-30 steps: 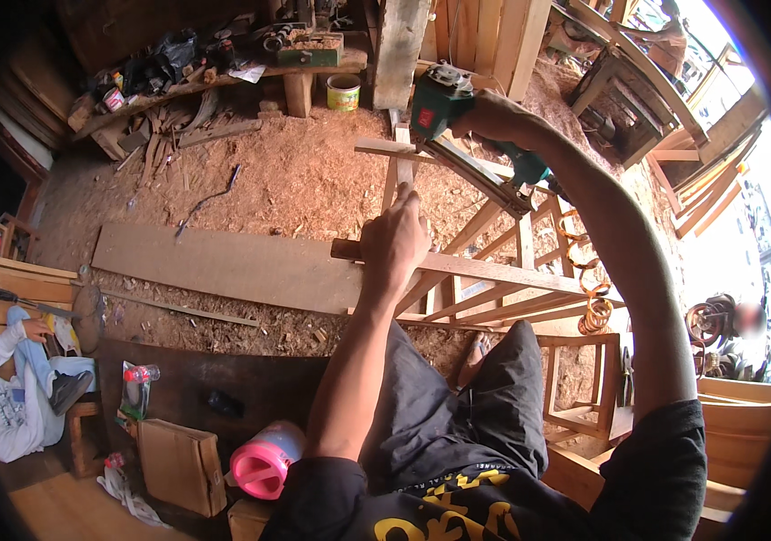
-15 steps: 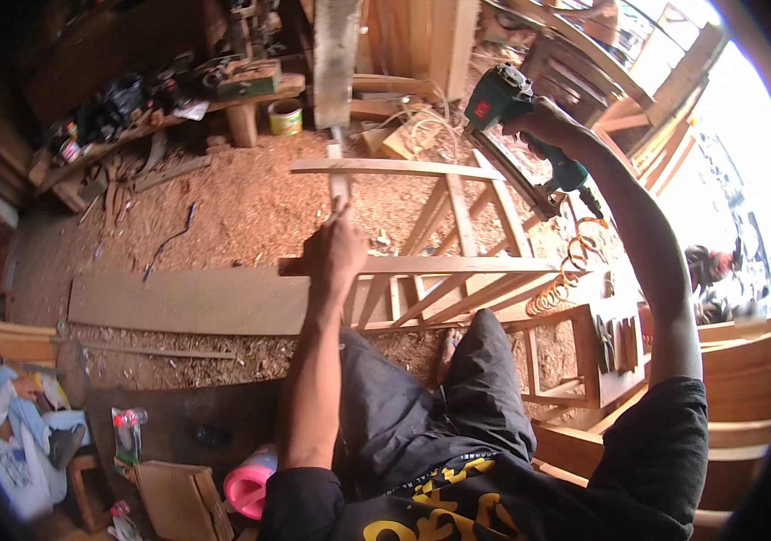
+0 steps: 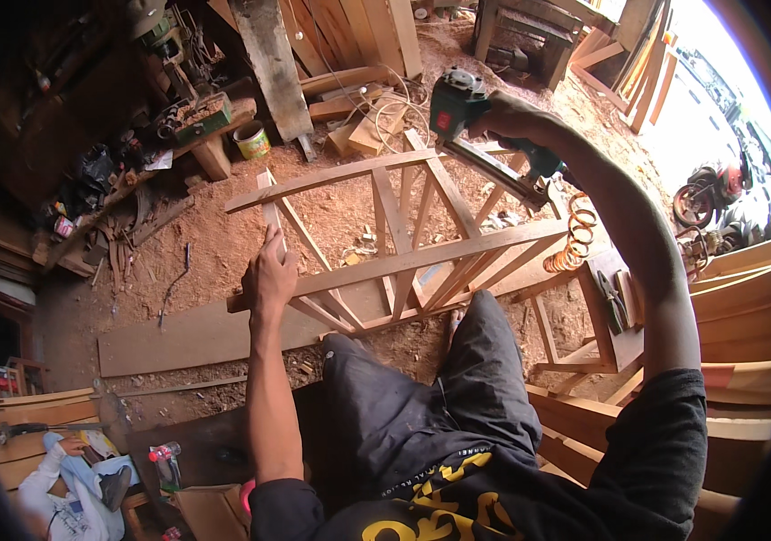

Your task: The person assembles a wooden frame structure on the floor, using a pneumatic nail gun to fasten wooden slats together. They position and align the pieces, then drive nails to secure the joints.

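My left hand [image 3: 272, 274] is closed round a short wooden crosspiece [image 3: 270, 209] at the left end of a slatted wooden frame [image 3: 376, 268]. The crosspiece spans two long rails, and the hand is just above the nearer one. My right hand [image 3: 511, 122] grips a green nail gun [image 3: 460, 106] raised over the frame's far right part. Its long magazine slants down to the right, with a coiled orange air hose [image 3: 573, 242] hanging near its lower end. The frame stands tilted in front of my knees, its slats crossing at angles.
A flat board [image 3: 178, 345] lies on the shavings-covered floor at left. Pliers [image 3: 615, 311] rest on a small wooden stand at right. Beyond are a paint tin [image 3: 251, 141], a thick post [image 3: 273, 72] and stacked planks. A hammer [image 3: 7, 430] and a motorcycle [image 3: 701, 197] appear at the sides.
The view has turned. The frame now sits more tilted and farther left in the picture. My left hand has shifted left with the crosspiece, and the nail gun appears slightly left, still in my right hand.
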### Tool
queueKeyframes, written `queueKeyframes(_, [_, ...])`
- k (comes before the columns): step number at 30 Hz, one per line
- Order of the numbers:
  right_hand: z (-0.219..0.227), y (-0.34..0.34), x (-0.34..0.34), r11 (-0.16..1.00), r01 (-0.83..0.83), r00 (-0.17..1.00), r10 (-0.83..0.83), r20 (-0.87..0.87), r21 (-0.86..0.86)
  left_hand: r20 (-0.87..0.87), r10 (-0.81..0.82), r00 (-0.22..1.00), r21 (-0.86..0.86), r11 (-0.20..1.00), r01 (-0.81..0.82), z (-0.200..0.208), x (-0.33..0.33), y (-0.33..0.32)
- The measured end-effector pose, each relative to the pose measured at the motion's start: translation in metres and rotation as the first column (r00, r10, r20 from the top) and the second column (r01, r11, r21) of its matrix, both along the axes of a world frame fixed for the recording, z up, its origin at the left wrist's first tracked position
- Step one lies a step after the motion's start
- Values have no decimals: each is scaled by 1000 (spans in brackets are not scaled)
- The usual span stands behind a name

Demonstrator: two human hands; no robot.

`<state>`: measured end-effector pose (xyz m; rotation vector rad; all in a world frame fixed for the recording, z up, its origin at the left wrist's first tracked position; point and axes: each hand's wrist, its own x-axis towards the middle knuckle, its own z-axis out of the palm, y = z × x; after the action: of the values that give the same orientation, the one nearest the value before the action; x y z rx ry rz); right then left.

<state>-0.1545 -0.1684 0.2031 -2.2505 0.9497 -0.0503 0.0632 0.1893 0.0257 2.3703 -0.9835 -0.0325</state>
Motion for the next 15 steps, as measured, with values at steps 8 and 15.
queueKeyframes(8, [-2, 13, 40, 963, -257, 966, 255, -34, -82, -2, 79, 997, 34, 996, -79, 7, -7, -2])
queueKeyframes(15, [-13, 36, 95, 969, -238, 971, 236, -28, -61, 19, 54, 998, 14, 998, -54, 10, -7, -1])
